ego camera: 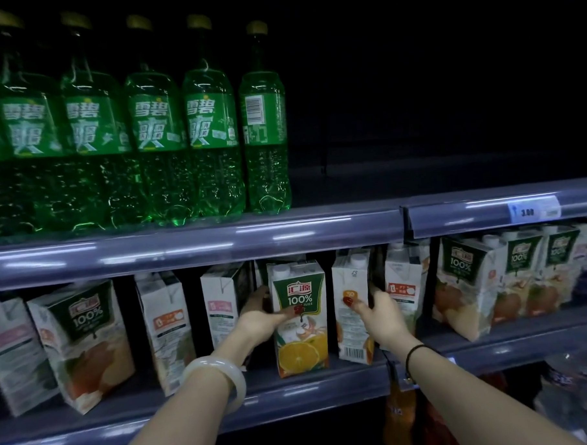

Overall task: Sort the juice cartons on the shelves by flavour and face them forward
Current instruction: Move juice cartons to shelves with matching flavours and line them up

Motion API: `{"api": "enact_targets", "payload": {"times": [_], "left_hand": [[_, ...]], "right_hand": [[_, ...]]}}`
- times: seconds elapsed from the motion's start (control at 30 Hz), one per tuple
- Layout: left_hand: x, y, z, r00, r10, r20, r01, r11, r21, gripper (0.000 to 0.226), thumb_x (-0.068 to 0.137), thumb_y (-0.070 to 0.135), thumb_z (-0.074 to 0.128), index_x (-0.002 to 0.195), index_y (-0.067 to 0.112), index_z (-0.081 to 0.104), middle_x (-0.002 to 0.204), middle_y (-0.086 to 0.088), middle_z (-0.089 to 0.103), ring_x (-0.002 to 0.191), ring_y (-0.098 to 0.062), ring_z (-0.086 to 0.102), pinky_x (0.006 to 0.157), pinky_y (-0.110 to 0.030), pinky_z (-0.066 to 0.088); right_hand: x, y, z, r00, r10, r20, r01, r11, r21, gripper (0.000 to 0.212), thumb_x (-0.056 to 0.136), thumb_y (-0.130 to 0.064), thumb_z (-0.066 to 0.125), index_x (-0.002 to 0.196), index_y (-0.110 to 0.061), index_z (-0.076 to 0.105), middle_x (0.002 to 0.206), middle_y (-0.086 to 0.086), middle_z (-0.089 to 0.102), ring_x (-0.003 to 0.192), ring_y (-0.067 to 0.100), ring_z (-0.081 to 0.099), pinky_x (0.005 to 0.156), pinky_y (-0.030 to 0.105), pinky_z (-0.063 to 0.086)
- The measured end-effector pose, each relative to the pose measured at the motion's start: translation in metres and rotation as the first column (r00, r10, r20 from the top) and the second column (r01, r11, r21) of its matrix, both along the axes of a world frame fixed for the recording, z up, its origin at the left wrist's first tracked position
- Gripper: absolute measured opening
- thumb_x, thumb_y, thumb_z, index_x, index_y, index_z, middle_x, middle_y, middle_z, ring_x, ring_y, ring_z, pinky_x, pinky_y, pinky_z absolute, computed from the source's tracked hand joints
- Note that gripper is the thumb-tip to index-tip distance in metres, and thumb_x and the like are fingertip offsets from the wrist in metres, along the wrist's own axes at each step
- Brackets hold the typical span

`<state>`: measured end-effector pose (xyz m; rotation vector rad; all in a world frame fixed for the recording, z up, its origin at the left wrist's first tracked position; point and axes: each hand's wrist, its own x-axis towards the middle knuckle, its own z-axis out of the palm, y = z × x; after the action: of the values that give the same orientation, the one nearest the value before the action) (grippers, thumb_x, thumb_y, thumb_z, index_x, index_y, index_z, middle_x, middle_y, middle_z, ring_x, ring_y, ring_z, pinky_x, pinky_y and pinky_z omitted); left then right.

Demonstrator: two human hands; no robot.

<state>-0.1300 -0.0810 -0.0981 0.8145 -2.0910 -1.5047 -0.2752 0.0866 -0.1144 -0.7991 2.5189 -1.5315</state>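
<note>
- Landmark: orange carton (300, 318), upright on the lower shelf (192, 405), orange-picture front turned to us.
- Our left hand (259, 319) grips the orange carton: thumb across its front below the "100%" panel, fingers (256, 296) curled round its left side towards the back, clamped on it.
- Our right hand (380, 316) grips the side-on carton (351, 307) just right of the orange carton. The thumb is on the white panel facing us and the other fingers wrap its right edge, clamped on it. We see the barcode side, not the front.
- Both held cartons stand just beside each other; we cannot tell if they touch.
- Left of the orange carton: two white cartons (221, 303), both side-on. Further left is a front-facing carton (85, 339); its flavour is too dim to read.
- Right of the orange carton, past the held one: another sideways carton (404, 284), then a front-facing row (466, 282).
- Above the orange carton: upper shelf (185, 247) with green soda bottles (157, 127); the rightmost shows its barcode.
- Up and right of the orange carton: price tag (533, 210) on the shelf rail, reading 3.00.
- Below the orange carton: white bangle (218, 377) on our left wrist, black band (413, 358) on our right wrist.
</note>
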Motion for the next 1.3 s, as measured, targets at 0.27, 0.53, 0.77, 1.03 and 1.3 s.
{"api": "enact_targets", "payload": {"times": [0.27, 0.53, 0.77, 1.03, 1.3], "left_hand": [[0.008, 0.004, -0.006, 0.997, -0.028, -0.07, 0.031, 0.998, 0.048, 0.039, 0.076, 0.016, 0.078, 0.097, 0.034, 0.051, 0.09, 0.005, 0.067, 0.074, -0.009, 0.068, 0.051, -0.02, 0.053], [0.014, 0.012, -0.002, 0.997, -0.033, -0.077, 0.035, 0.999, 0.035, 0.049, 0.076, 0.012, 0.077, 0.113, 0.022, 0.048, 0.099, -0.003, 0.067, 0.083, -0.017, 0.067, 0.059, -0.026, 0.056], [0.008, 0.005, -0.006, 0.996, -0.001, -0.094, 0.011, 0.994, 0.108, 0.042, 0.075, 0.013, 0.077, 0.105, 0.026, 0.051, 0.096, -0.003, 0.069, 0.075, -0.011, 0.066, 0.048, -0.019, 0.051], [0.001, 0.0, -0.011, 0.995, 0.004, -0.103, 0.008, 0.993, 0.119, 0.048, 0.074, 0.014, 0.078, 0.111, 0.028, 0.05, 0.094, 0.003, 0.064, 0.082, -0.019, 0.067, 0.064, -0.035, 0.058], [0.007, 0.007, -0.011, 0.991, 0.023, -0.132, -0.007, 0.993, 0.122, 0.045, 0.074, 0.012, 0.078, 0.109, 0.024, 0.052, 0.096, -0.004, 0.069, 0.08, -0.018, 0.07, 0.06, -0.032, 0.057]], "right_hand": [[0.011, 0.005, -0.008, 0.997, -0.08, -0.016, 0.079, 0.994, -0.072, 0.018, 0.096, -0.016, 0.049, 0.106, -0.006, 0.061, 0.094, 0.008, 0.066, 0.085, 0.03, 0.063, 0.068, 0.032, 0.046], [0.017, 0.008, 0.0, 0.996, -0.055, 0.075, 0.063, 0.992, -0.106, 0.025, 0.096, -0.018, 0.052, 0.113, -0.002, 0.061, 0.102, 0.011, 0.068, 0.094, 0.028, 0.063, 0.073, 0.031, 0.047], [0.01, 0.0, 0.011, 0.994, 0.011, 0.109, 0.008, 0.985, -0.172, 0.033, 0.085, -0.016, 0.068, 0.115, -0.008, 0.058, 0.105, 0.005, 0.068, 0.093, 0.02, 0.063, 0.077, 0.028, 0.047], [0.01, -0.012, 0.001, 0.989, -0.09, 0.114, 0.113, 0.97, -0.216, 0.023, 0.089, -0.01, 0.061, 0.111, -0.004, 0.061, 0.097, 0.002, 0.064, 0.085, 0.017, 0.058, 0.074, 0.026, 0.045], [0.018, -0.008, -0.003, 0.994, -0.107, 0.026, 0.11, 0.971, -0.214, 0.007, 0.09, -0.016, 0.06, 0.095, -0.011, 0.061, 0.092, 0.008, 0.068, 0.079, 0.021, 0.062, 0.07, 0.036, 0.053]]}}
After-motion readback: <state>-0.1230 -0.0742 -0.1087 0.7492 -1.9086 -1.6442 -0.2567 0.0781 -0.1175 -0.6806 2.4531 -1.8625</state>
